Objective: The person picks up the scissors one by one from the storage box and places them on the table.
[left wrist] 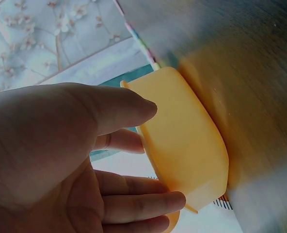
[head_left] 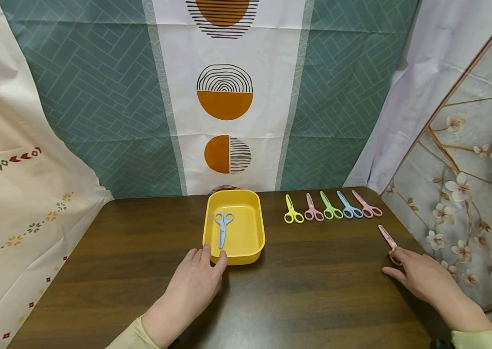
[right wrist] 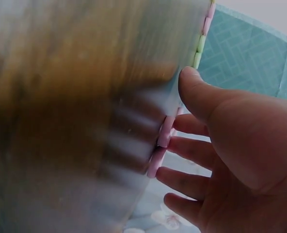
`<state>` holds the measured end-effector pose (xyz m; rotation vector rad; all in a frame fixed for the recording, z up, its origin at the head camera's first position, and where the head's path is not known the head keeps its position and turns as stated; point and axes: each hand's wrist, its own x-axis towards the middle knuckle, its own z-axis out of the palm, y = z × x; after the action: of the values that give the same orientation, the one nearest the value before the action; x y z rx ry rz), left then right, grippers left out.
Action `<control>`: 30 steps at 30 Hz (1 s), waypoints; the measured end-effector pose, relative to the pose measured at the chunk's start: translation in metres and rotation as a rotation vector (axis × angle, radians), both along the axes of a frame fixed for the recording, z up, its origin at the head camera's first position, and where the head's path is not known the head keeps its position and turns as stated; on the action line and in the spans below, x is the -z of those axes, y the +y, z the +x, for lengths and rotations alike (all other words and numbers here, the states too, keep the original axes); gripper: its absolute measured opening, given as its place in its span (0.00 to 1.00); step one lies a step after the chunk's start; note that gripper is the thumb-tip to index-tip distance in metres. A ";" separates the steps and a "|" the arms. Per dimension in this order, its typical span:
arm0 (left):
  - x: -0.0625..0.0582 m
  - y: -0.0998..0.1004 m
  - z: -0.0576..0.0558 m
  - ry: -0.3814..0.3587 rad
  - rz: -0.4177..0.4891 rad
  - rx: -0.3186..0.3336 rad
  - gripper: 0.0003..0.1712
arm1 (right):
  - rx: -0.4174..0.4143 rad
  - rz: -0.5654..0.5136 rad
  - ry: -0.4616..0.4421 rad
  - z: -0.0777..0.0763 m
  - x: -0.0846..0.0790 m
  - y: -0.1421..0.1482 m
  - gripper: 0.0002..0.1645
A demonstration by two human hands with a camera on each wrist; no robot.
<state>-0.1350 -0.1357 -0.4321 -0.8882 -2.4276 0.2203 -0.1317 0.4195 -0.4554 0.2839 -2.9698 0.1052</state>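
My left hand (head_left: 197,274) is at the near left corner of a yellow tray (head_left: 252,232), its fingers fairly straight and its fingertips right at the rim. In the left wrist view the thumb (left wrist: 126,108) overlaps the tray's outer wall (left wrist: 182,131). Inside the tray lies one pair of light blue scissors (head_left: 222,230), handles away from me. Over at the right, my right hand (head_left: 424,276) rests its fingertips on the handle loops of pink scissors (head_left: 388,236), which lie on the table. Its thumb (right wrist: 194,87) stands apart from them.
Across the back right of the brown table (head_left: 315,291) runs a row of scissors: yellow (head_left: 290,211), pink (head_left: 311,207), green (head_left: 328,206), blue (head_left: 347,206) and another pink pair (head_left: 365,204). A patterned cloth (head_left: 132,121) hangs behind; a floral panel (head_left: 468,203) borders the right side.
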 end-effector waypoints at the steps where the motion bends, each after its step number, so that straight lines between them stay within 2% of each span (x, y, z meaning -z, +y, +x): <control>1: -0.001 0.000 0.000 0.003 0.002 0.001 0.30 | -0.001 -0.006 0.000 -0.001 0.000 0.001 0.28; 13: 0.000 0.000 0.000 0.004 0.003 0.004 0.30 | 0.021 -0.027 -0.032 -0.004 -0.001 0.010 0.26; 30: -0.002 0.000 0.002 -0.003 0.002 -0.001 0.30 | 0.019 -0.025 -0.015 -0.003 0.002 0.010 0.27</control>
<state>-0.1332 -0.1360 -0.4299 -0.8867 -2.4305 0.2170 -0.1343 0.4298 -0.4572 0.2531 -2.9830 0.1423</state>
